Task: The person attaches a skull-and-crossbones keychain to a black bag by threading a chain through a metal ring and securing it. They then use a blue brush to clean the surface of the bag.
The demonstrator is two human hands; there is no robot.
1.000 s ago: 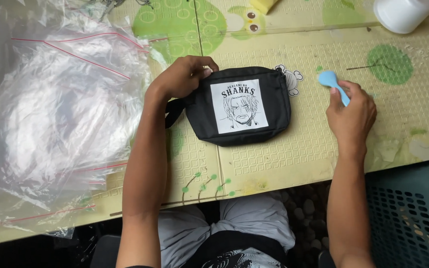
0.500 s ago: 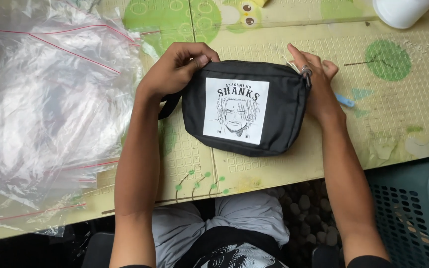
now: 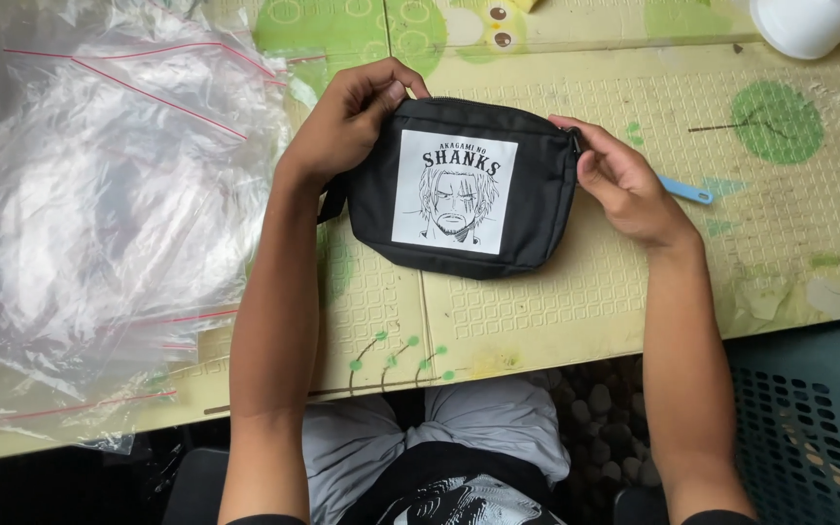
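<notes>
A small black pouch (image 3: 464,190) lies flat on the worktop (image 3: 634,292), in the middle of the view, straight ahead of the person. A white square patch with a black line drawing of a face sits on its upper side, and a zip runs along its far edge.

The left hand (image 3: 352,122) grips the pouch's far left corner: its fingers (image 3: 381,97) are curled shut over the top edge, the thumb pressed against the fabric beside the zip. A short black strap end pokes out from under this wrist, at the pouch's left side.

The right hand (image 3: 624,185) is at the pouch's right end. Its fingers (image 3: 576,126) are bent and pinch the far right corner, where the zip ends; whether they hold the zip pull itself cannot be told, as the spot is too small and partly covered.

Just beyond the right hand, a small light-blue tool (image 3: 684,190) lies on the worktop, half hidden by the palm. A heap of clear plastic bags (image 3: 99,194) with red seal strips covers the left part of the worktop, close to the left forearm. A white container (image 3: 809,24) stands at the far right corner, well apart from the pouch. A dark plastic basket (image 3: 809,428) sits below the worktop's near edge on the right
</notes>
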